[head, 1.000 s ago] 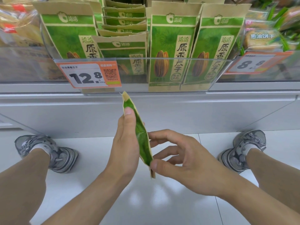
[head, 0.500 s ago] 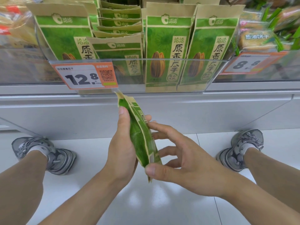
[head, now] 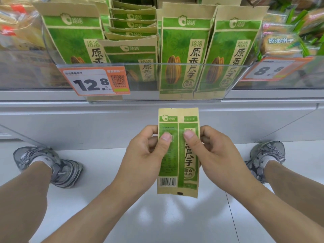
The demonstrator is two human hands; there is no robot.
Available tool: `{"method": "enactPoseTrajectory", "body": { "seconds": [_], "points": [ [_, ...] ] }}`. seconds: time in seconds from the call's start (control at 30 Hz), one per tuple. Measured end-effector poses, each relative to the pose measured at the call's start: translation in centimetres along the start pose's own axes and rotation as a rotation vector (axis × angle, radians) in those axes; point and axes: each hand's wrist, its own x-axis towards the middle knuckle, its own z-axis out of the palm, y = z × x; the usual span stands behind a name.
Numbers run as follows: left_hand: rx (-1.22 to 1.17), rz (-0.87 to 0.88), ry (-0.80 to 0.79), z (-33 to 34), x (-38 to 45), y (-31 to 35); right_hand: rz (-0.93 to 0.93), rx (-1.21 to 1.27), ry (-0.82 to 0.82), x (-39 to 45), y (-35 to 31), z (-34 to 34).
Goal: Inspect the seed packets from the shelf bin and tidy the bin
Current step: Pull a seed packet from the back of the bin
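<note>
Seed packet (head: 178, 151), side edges pinched by left hand (head: 145, 155) and right hand (head: 215, 155), hangs below bin (head: 154, 100).

- L hand (head: 147, 153), R hand (head: 215, 151): bare, no rings/watch, forearms unsleeved.
- Legs bare below knee.
- Sneakers (head: 66, 171): grey mesh, laced, w/ white socks (head: 43, 160).

We see a grey shelf (head: 157, 97) carrying a clear bin (head: 157, 95) of upright green seed packets (head: 185, 50); snack bags (head: 280, 42) sit beside it; below, our two sneakers (head: 57, 165) stand on the white floor (head: 157, 221).
</note>
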Motion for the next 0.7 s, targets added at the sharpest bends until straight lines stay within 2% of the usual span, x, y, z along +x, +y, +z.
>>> {"method": "enactPoseTrajectory", "body": {
  "seconds": [0.1,0.23,0.3,0.47,0.6,0.7],
  "points": [
    [-0.036,-0.027,0.016,-0.1,0.0,0.0,0.035,0.04,-0.031,0.0,-0.3,-0.1],
    [-0.13,-0.101,0.17,-0.3,0.1,-0.1,0.192,0.094,-0.304,0.2,-0.8,-1.1],
    [-0.184,-0.151,0.25,-0.7,0.5,-0.2,0.22,0.104,-0.366,0.2,-0.8,-1.5],
    [-0.127,-0.271,0.09,-0.8,0.5,0.2,0.237,0.149,-0.265,0.3,-0.2,-1.9],
    [-0.098,-0.298,0.132,-0.8,0.4,-0.3,0.289,0.152,-0.443,0.1,0.1,-2.3],
    [-0.1,-0.335,0.113,-0.8,0.5,-0.1,0.285,0.139,-0.442,-0.1,0.1,-2.4]
  ]
}}
